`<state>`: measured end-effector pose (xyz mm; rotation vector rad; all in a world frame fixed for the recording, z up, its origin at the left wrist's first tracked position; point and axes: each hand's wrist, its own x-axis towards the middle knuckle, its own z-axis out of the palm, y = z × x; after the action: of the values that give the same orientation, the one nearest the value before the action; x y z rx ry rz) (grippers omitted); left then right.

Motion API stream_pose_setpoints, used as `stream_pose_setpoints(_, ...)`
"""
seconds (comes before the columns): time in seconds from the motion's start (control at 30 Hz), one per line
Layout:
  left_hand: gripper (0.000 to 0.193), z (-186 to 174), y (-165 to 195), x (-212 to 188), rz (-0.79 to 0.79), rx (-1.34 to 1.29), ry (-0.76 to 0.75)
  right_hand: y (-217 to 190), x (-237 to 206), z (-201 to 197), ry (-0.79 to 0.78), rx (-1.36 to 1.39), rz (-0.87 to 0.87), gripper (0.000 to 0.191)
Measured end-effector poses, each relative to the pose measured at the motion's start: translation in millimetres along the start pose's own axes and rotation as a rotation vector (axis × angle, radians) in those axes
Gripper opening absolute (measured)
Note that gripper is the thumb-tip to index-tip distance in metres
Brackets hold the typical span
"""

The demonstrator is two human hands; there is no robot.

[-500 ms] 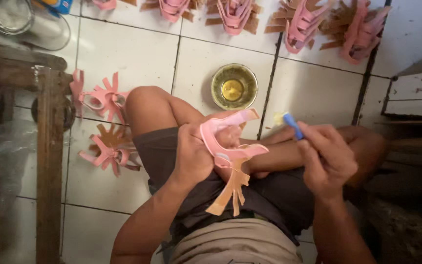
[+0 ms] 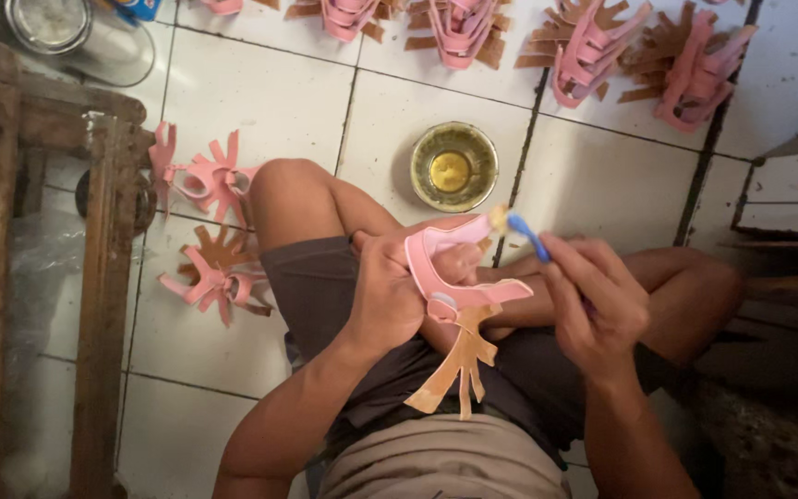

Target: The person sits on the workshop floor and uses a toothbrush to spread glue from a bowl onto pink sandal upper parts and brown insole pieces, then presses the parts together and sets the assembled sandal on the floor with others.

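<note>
Over the lap, above the white tiled floor [image 2: 260,102], the left hand [image 2: 390,296] is gripping a pink strappy sandal upper with tan tabs [image 2: 450,296] (long axis running toward the body) while the right hand [image 2: 593,300], just beside it, is pinching a blue-handled brush [image 2: 528,236] whose tip is meeting the upper's far end.

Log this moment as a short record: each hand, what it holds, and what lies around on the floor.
left hand: grips a pink sandal upper with tan tabs hanging below
right hand: holds a blue-handled brush, its tip at the upper's top edge
bowl: on the tiled floor, yellow liquid inside, beyond the knees
other pink uppers: row along the top; more by the left knee
wooden frame: at left
</note>
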<state>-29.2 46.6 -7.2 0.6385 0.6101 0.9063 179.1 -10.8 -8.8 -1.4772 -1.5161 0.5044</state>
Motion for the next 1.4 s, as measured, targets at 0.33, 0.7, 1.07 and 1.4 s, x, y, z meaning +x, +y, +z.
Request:
stream_pose_setpoints(0.33,0.041,-1,-4,14,-0.116,-0.137,-0.002,41,6,-8,-0.026,-0.306,-0.012,0.025)
stream_pose_setpoints(0.7,0.024,-46,-15,22,0.379,0.375,-0.221,80,-19,-46,0.380,0.441,0.235,0.015)
stream_pose_setpoints(1.07,0.039,-23,-5,10,0.226,0.744,-0.220,33,-10,-34,-0.109,0.075,-0.046,0.027)
stream_pose_setpoints(1.4,0.040,-20,5,11,0.165,0.713,-0.231,28,-1,-12,-0.142,-0.013,0.078,0.025)
